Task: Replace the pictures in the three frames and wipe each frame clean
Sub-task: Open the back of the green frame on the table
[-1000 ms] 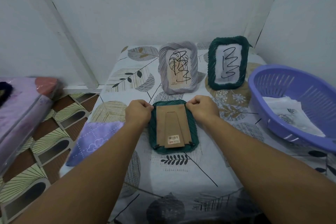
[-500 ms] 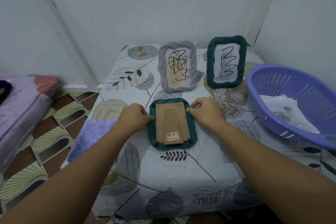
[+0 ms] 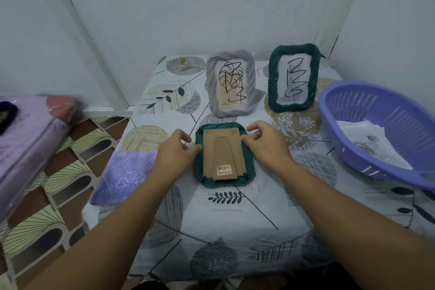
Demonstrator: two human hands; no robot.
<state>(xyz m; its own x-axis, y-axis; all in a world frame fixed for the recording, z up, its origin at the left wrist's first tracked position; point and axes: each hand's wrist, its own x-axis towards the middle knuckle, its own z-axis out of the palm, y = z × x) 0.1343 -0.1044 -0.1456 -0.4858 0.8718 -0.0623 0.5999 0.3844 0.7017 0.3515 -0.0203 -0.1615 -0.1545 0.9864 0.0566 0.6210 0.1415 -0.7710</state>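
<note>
Brown card backing (image 3: 223, 153) fills the back of a green frame (image 3: 249, 167) that lies face down on the tabletop (image 3: 235, 219), and both hands work at its upper edges. The left hand (image 3: 175, 150) sits at the frame's left side, fingers curled, thumb tip touching the backing's left edge; whether it truly pinches anything cannot be told. The right hand (image 3: 264, 142) sits at the right side, fingers bent, thumb and forefinger tips meeting at the backing's upper right edge, again too small to tell if they hold a tab or only press. The frame thus lies between the two grips, its lower half free, with a barcode sticker (image 3: 224, 168) near the bottom of the folded stand.

Behind it, just beyond the fingers, a grey frame (image 3: 209, 92) stands upright with a black scribble over a leaf print. To its right, apart from it, a second green frame (image 3: 273, 82) stands upright, holding a white sheet with a black zigzag. A purple cloth (image 3: 124, 169) lies at the tabletop's left edge, just beside the left wrist. At the far right a purple basket (image 3: 348, 139) holds white papers (image 3: 367, 141). A patterned floor (image 3: 58, 183) shows to the left.
</note>
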